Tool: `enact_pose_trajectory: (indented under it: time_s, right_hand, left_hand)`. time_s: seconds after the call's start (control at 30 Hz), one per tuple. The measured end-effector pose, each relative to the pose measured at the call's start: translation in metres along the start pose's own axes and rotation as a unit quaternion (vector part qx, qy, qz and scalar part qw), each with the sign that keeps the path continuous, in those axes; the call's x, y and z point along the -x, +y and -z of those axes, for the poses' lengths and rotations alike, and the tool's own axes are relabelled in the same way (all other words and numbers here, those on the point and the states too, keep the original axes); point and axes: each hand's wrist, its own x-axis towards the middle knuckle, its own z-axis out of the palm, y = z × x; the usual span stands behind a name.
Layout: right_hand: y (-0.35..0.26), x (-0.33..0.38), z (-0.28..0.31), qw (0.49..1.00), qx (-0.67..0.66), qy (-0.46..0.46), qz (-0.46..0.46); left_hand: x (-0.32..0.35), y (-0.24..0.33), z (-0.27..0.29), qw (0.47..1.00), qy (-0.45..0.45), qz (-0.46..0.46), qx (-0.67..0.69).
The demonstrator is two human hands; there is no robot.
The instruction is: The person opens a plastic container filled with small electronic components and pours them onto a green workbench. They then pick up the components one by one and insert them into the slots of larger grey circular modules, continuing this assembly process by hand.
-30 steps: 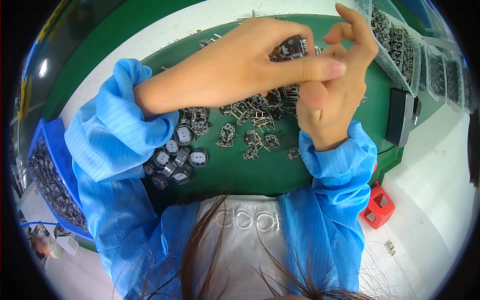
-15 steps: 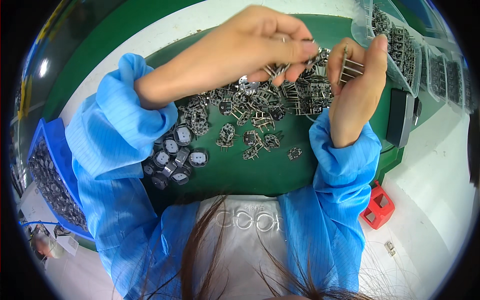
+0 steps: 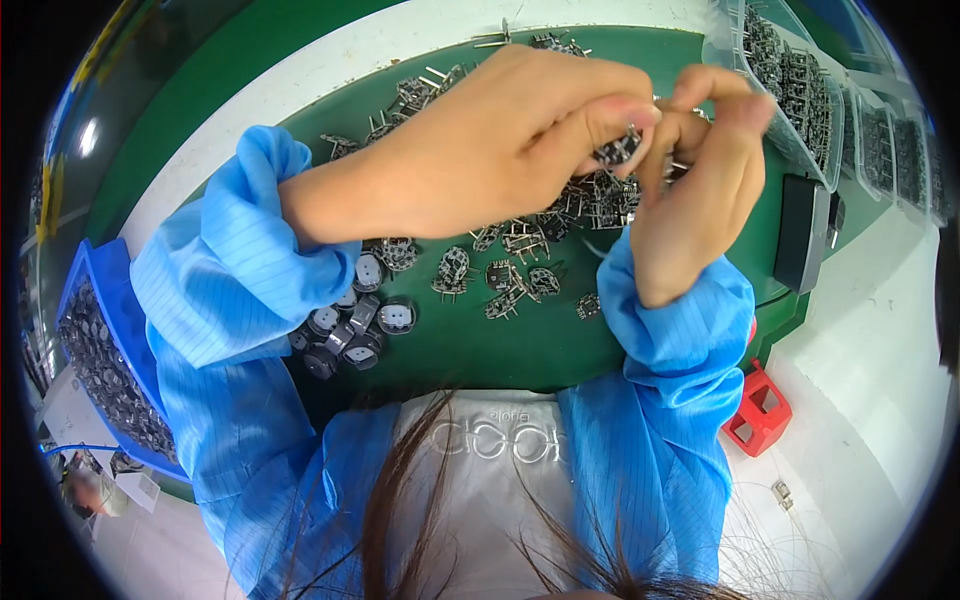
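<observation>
My left hand (image 3: 560, 140) reaches over the pile with its thumb and fingers closed on a small round circuit board (image 3: 618, 150), dark with shiny solder spots. Close against it, my right hand (image 3: 705, 185) is curled, its fingertips almost meeting the left ones. A little metal of a pinned circuit board glints inside the right fingers; most of it is hidden. Beneath both hands lies a heap of similar pinned circuit boards (image 3: 525, 240) on the green table mat (image 3: 470, 350), partly covered by my left hand and forearm.
Dark round parts with pale faces (image 3: 397, 316) lie together near my left sleeve. A blue bin (image 3: 130, 410) of small parts stands at the left. Clear plastic boxes (image 3: 800, 110) of boards line the far right, with a black block (image 3: 801, 235) nearer. A red stool (image 3: 760, 410) is below.
My left hand has come down and right, meeting my right hand. The pinned board in the right fingers, plainly visible before, is now mostly covered. Boards at the far edge have come into sight.
</observation>
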Motion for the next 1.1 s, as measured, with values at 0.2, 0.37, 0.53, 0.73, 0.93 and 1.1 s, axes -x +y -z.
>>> enact_pose_trajectory:
  time_s: [0.2,0.37,0.53,0.73,0.93,1.1]
  right_hand:
    - [0.007,-0.016,0.013,0.968,0.170,-0.128,0.135]
    - [0.008,-0.026,0.032,0.925,0.229,-0.199,0.228]
    - [0.003,-0.035,0.067,0.852,0.483,-0.112,0.170]
    - [0.026,-0.035,0.094,0.873,0.439,-0.192,0.095]
    - [0.021,-0.036,0.088,0.901,0.381,-0.155,0.139]
    - [-0.021,-0.024,0.070,0.837,0.481,-0.115,0.236]
  left_hand:
    - [-0.003,-0.002,0.017,0.977,-0.073,-0.020,-0.199]
    - [-0.008,0.019,0.027,0.975,-0.072,0.095,-0.188]
    - [-0.011,0.023,0.028,0.984,-0.061,0.039,-0.164]
    - [-0.019,0.014,0.027,0.968,-0.054,0.058,-0.237]
    - [-0.020,-0.013,0.010,0.954,0.078,-0.114,-0.266]
    - [-0.019,-0.002,0.007,0.940,0.024,-0.135,-0.312]
